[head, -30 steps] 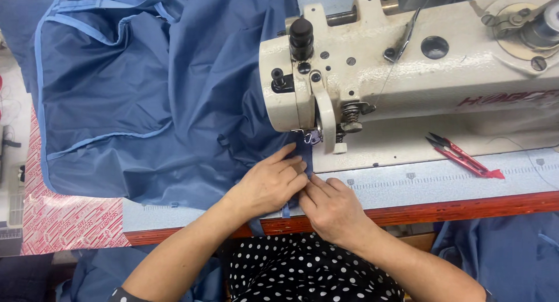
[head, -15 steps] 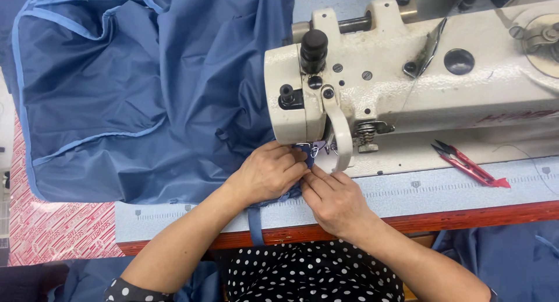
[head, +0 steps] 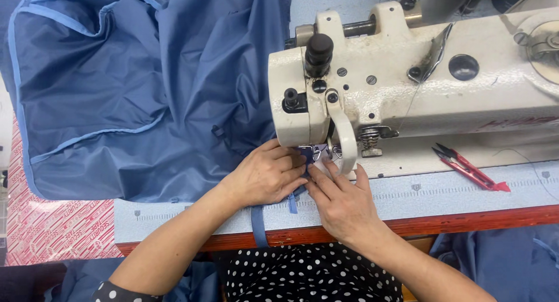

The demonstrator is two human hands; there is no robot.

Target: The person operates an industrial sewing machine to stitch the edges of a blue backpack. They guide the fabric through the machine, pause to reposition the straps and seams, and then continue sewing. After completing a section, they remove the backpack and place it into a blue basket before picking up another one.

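1. Your left hand [head: 269,175] lies flat with its fingers spread on the blue cloth [head: 145,86], just at 9 o'clock of the needle area. Its grip is wide and pinches nothing. It seems to press the cloth down so the seam stays smooth on the table [head: 442,191].

2. Your right hand [head: 343,204] sits at 6 o'clock of the presser foot [head: 319,153]. Its grip is narrow, the fingertips drawn close on the cloth edge and the blue strap [head: 258,226]. That likely keeps the edge lined up right at the foot.

3. The two hands touch at the fingertips, directly under the head of the sewing machine [head: 407,86]. I judge this steadies the small folded spot from both sides.

4. The bulk of the cloth spreads away toward 10 o'clock, well apart from the needle. The strap hangs over the table's front edge at 6 o'clock.

5. The red thread snips [head: 470,169] lie at 3 o'clock of your right hand, near but apart, within easy reach and clear of the seam.

6. No box, bin or tray shows in view. A red-and-white patterned sheet [head: 52,232] lies at 8 o'clock beside the table, partly under the cloth.
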